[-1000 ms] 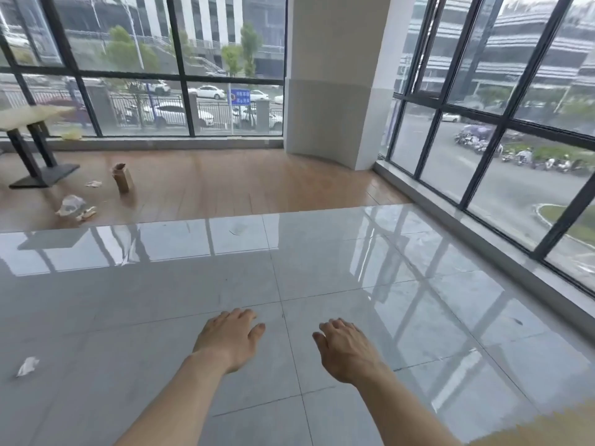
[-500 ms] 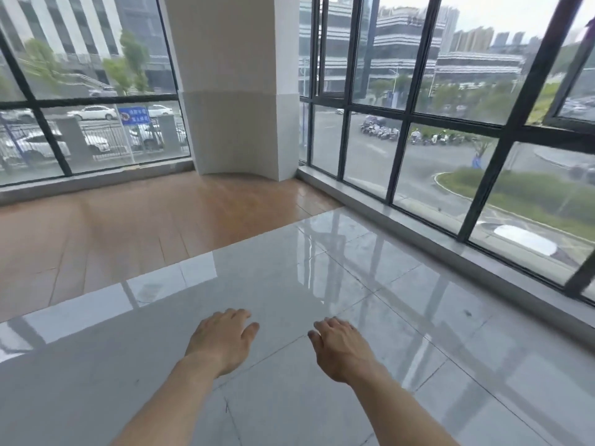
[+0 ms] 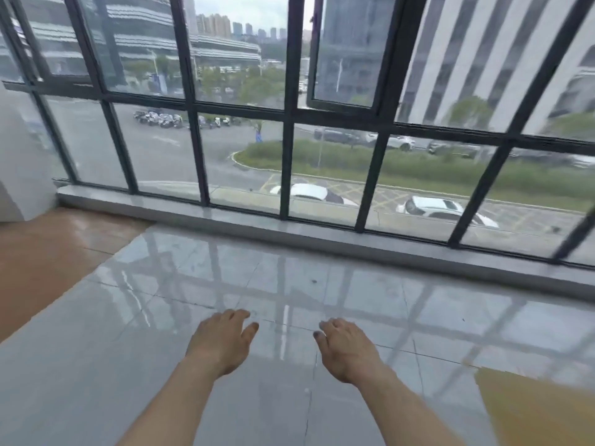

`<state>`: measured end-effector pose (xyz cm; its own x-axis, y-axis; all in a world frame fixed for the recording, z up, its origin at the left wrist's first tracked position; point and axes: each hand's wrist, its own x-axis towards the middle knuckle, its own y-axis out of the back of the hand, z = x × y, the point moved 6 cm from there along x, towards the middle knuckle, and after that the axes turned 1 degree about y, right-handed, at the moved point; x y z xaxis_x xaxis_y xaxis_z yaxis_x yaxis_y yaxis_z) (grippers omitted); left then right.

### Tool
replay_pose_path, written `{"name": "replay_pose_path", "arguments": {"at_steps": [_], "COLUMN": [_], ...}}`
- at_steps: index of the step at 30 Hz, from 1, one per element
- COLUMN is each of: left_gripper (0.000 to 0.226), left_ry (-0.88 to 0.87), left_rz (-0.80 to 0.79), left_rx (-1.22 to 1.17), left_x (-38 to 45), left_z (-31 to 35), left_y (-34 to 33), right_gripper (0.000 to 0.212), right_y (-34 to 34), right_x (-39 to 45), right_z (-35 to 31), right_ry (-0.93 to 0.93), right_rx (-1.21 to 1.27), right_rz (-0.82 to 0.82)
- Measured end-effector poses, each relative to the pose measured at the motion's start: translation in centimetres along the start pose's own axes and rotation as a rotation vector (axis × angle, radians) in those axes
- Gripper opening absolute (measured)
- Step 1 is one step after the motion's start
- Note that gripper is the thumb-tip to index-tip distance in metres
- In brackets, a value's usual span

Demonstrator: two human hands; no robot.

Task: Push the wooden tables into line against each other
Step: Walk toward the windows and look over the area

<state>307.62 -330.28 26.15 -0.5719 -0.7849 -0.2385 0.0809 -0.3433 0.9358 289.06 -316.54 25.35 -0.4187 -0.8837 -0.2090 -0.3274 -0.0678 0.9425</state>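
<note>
Both hands out in front, palms down, holding nothing: left hand (image 3: pixel 222 341) and right hand (image 3: pixel 346 347) with fingers loosely spread, over glossy grey floor tiles (image 3: pixel 96 365) that mirror the window bars. Wooden table (image 3: pixel 541 410): only a tan corner shows at 4 o'clock, blurred, not touched. Brown wood flooring (image 3: pixel 48 252) at 9 o'clock. Black-framed window wall (image 3: pixel 289 114) spans 12 o'clock above a grey sill (image 3: pixel 322 235). White pillar (image 3: pixel 19 162) at 10 o'clock.

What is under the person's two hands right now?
Only glossy grey floor tiles lie below the left hand and right hand. Both are empty. A wooden tabletop corner shows lower right.
</note>
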Motion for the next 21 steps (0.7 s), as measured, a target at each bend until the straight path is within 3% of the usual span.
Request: {"name": "replay_pose_path", "arguments": {"at_steps": [4, 9, 15, 21], "left_gripper": [0.054, 0.054, 0.054, 0.054], "left_ry": [-0.239, -0.603, -1.007, -1.354], "left_rz": [-0.069, -0.149, -0.22, -0.316], "left_rx": [0.065, 0.126, 0.251, 0.335], "left_x": [7.7, 11.3, 7.7, -0.6], "left_z": [8.1, 22.9, 40.7, 53.0], "left_y": [-0.9, -5.0, -11.6, -18.5], "right_gripper": [0.05, 0.049, 0.042, 0.043], "right_y": [2.1, 2.6, 1.8, -0.9], "right_x": [-0.7, -6.7, -18.4, -30.4], "right_z": [7.2, 18.9, 29.2, 33.7], "right_ry": [-0.267, -0.644, -1.026, -1.365], "right_rx": [0.08, 0.148, 0.254, 0.369], "right_rz": [0.047, 0.14, 0.246, 0.302]}}
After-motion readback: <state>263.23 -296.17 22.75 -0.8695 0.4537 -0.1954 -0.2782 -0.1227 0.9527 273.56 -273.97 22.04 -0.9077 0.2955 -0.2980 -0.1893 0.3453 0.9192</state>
